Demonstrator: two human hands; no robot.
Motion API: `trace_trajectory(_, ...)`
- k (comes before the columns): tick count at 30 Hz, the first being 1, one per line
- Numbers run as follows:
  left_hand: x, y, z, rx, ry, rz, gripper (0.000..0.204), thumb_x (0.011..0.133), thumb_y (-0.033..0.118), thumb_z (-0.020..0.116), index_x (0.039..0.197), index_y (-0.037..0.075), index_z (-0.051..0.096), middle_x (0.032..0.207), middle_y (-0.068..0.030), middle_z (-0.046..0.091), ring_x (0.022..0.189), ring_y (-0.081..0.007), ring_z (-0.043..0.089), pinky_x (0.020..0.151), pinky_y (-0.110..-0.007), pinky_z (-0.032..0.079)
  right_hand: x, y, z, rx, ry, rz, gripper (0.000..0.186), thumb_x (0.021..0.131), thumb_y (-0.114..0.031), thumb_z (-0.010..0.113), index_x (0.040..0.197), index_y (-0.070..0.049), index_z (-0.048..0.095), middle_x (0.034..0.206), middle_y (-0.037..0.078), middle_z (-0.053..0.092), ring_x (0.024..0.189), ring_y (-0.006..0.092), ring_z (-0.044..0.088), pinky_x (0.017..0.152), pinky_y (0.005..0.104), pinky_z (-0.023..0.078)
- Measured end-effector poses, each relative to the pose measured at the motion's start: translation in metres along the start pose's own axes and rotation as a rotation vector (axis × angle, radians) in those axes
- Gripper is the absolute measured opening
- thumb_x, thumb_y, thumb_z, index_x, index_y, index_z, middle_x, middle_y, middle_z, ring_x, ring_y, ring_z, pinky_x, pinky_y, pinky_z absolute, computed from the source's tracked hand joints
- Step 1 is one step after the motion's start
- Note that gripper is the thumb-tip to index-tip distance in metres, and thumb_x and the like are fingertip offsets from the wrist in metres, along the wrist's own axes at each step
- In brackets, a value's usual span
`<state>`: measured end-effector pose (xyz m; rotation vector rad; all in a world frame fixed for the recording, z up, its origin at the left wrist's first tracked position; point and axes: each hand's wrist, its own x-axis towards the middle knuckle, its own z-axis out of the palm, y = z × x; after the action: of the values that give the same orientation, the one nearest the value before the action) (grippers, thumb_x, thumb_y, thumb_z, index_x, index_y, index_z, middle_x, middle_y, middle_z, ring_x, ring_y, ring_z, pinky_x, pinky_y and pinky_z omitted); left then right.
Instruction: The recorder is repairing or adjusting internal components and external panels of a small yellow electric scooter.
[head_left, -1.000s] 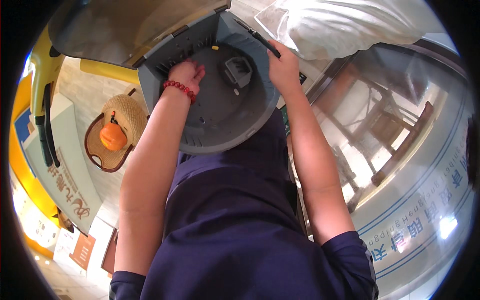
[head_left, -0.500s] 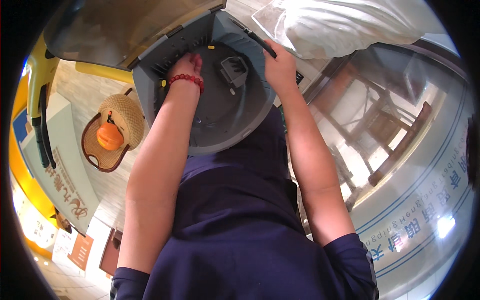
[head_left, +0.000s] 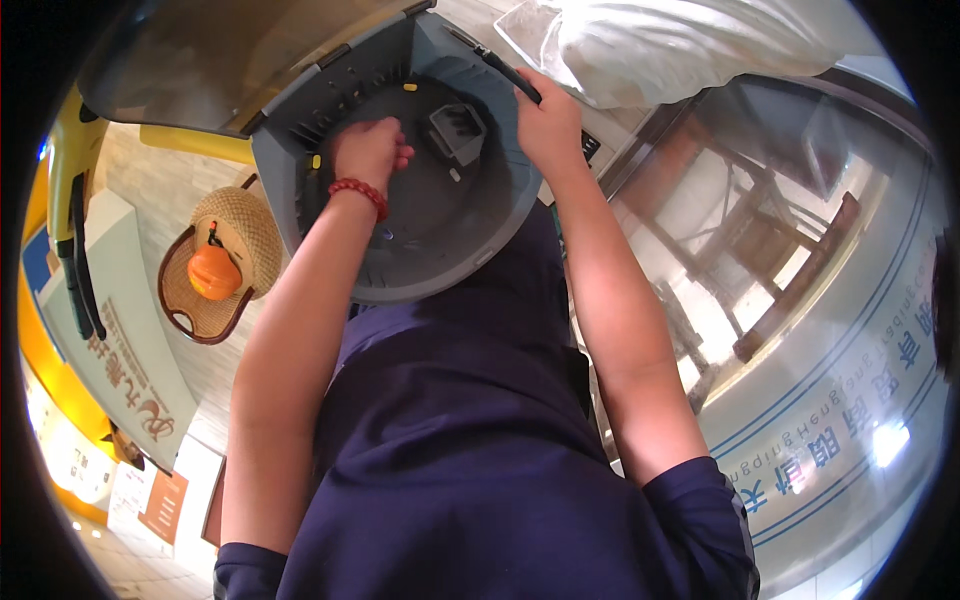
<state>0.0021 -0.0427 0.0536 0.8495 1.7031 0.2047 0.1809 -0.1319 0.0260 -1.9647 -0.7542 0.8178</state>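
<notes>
A deep grey plastic bin (head_left: 450,265) with ribbed side walls is tilted toward me, its rounded rim close to my lap. My left hand (head_left: 368,152), with a red bead bracelet (head_left: 360,190) at the wrist, is inside it, over the floor near the left wall. Its fingers are curled, and what they hold, if anything, is hidden. On the bin's right side my right hand (head_left: 550,122) is closed around a black handle (head_left: 508,75). A grey slotted piece (head_left: 458,135) is at the bin's bottom, right of my left hand. Small yellow tabs (head_left: 411,87) show on the wall.
A dark see-through lid (head_left: 230,60) stands open at the far left of the bin. To the left, a woven basket (head_left: 255,235) holds an orange round object (head_left: 214,272). White plastic sheeting (head_left: 680,50) lies at the far right, above a glass surface (head_left: 700,290) with dark wooden furniture behind it.
My left hand has drawn back from the ribbed far-left wall toward the bin's middle, its fingers curled. My right hand keeps hold of the handle. The whole view has shifted slightly.
</notes>
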Motion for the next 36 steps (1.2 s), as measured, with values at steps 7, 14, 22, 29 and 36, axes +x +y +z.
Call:
trace_trajectory(7,-0.017,-0.006,0.031,0.881,-0.045,0.736,0.022,0.073,0.017,0.054,0.085,0.000,0.059,0.081,-0.0198,0.062,0.079,-0.0356,0.060,0.072,-0.042,0.048,0.000,-0.004,0.000,0.005,-0.012,0.013,0.026,0.079,-0.008,0.055,0.104,-0.002,0.060,0.092,0.021,0.062,0.088,0.0340,0.060,0.077,0.0352,0.046)
trace_trajectory(14,-0.020,0.006,0.043,1.211,-0.067,0.765,0.020,0.077,0.015,0.051,0.090,0.001,0.056,0.087,-0.0201,0.060,0.081,-0.0358,0.059,0.072,-0.044,0.047,-0.001,0.001,0.000,-0.013,0.013,-0.022,0.026,0.079,-0.009,0.055,0.103,-0.002,0.060,0.092,0.021,0.062,0.088,0.0348,0.060,0.077,0.0354,0.046)
trace_trajectory(22,-0.023,0.004,0.026,1.123,-0.059,0.792,0.024,0.079,0.017,0.053,0.097,0.002,0.057,0.092,-0.0188,0.060,0.084,-0.0339,0.059,0.073,-0.043,0.047,0.000,-0.003,0.003,0.004,0.005,-0.055,0.025,0.079,-0.009,0.055,0.102,-0.002,0.060,0.092,0.021,0.062,0.089,0.0347,0.059,0.078,0.0354,0.046)
trace_trajectory(29,-0.111,0.032,-0.063,0.768,0.306,1.192,0.019,0.075,0.005,0.058,0.093,0.002,0.056,0.083,-0.0112,0.055,0.076,-0.0295,0.053,0.068,-0.035,0.043,-0.001,0.007,-0.001,-0.009,0.010,-0.044,0.026,0.081,-0.011,0.055,0.106,-0.003,0.059,0.092,0.019,0.063,0.084,0.0267,0.062,0.076,0.0317,0.045)
trace_trajectory(36,-0.088,-0.018,-0.133,0.018,-0.053,0.326,0.063,0.073,0.008,0.065,0.128,0.001,0.036,0.115,-0.0125,0.050,0.102,-0.0215,0.050,0.077,-0.030,0.047,-0.003,0.003,-0.001,-0.048,-0.001,-0.011,0.026,0.081,-0.009,0.055,0.106,-0.003,0.059,0.095,0.018,0.063,0.088,0.0277,0.061,0.079,0.0329,0.045)
